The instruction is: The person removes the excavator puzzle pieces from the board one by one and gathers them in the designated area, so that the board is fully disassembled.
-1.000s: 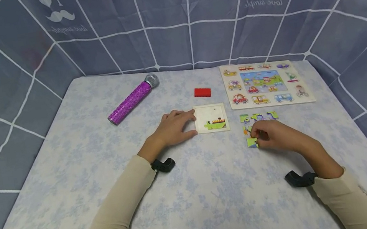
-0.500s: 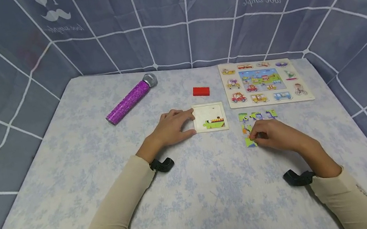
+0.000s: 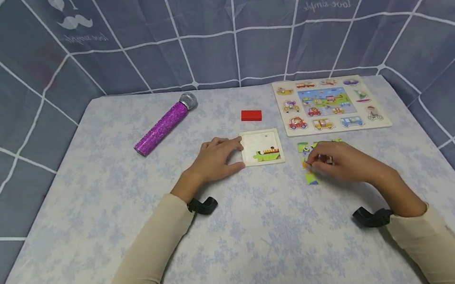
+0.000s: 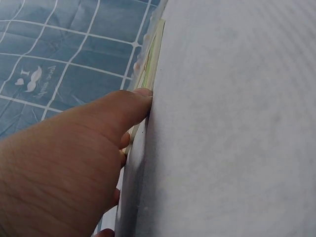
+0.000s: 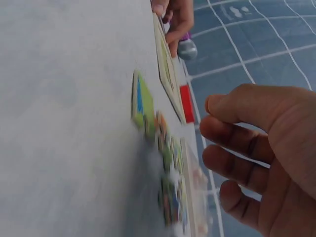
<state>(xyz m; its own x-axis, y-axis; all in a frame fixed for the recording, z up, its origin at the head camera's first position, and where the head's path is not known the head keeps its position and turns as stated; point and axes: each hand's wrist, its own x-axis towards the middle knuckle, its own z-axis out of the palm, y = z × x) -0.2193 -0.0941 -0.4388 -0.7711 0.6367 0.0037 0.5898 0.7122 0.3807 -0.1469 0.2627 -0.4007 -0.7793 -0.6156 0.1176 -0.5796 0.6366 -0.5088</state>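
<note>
A small square wooden puzzle tray [image 3: 259, 142] lies mid-table, with a green and yellow piece in its lower right. My left hand [image 3: 214, 159] holds its left edge, thumb at the near corner and index finger at the far one; the thumb [image 4: 133, 106] shows against the edge in the left wrist view. Over a group of loose puzzle pieces hovers my right hand [image 3: 342, 160], partly covering them. In the right wrist view its fingers are loosely curled and nothing shows between them. The nearest green and blue piece [image 5: 141, 98] lies apart from the fingertips.
A red block [image 3: 251, 115] sits behind the tray. At the back right lies a vehicle picture board [image 3: 335, 125]. A purple glitter microphone [image 3: 163, 127] rests at the back left. Grey-blue curtains with white lines [image 3: 216, 59] surround the table.
My right hand has lifted and shifted slightly over the loose pieces, its fingers now farther from the nearest one. The left hand stays on the tray edge.
</note>
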